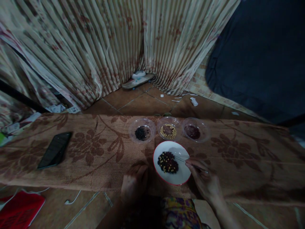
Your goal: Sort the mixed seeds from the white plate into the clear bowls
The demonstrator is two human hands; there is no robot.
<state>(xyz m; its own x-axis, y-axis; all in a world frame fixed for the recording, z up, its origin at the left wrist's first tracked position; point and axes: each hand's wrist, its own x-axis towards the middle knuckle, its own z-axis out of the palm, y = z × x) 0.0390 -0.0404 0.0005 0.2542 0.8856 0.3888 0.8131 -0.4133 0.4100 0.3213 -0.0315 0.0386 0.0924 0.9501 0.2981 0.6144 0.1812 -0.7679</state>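
Observation:
My right hand (202, 176) pinches thin metal tweezers (182, 158) over the right rim of a white dish (183, 175) with a red edge. The tips reach toward a heap of mixed beans (168, 163), black, yellow and dark red, in the dish. My left hand (134, 183) rests at the table's front edge, left of the dish, its fingers curled in with nothing visible in them. Behind the dish stand three clear plastic bowls: one with black beans (141, 133), one with yellow beans (168, 131), one with dark red beans (192, 132).
A black phone (54, 150) lies at the left on the brown floral tablecloth (95, 165). Beyond the table, a skateboard (138, 82) and white scraps lie on the tiled floor by striped curtains (114, 38). A red bag-like item (21, 208) is at lower left.

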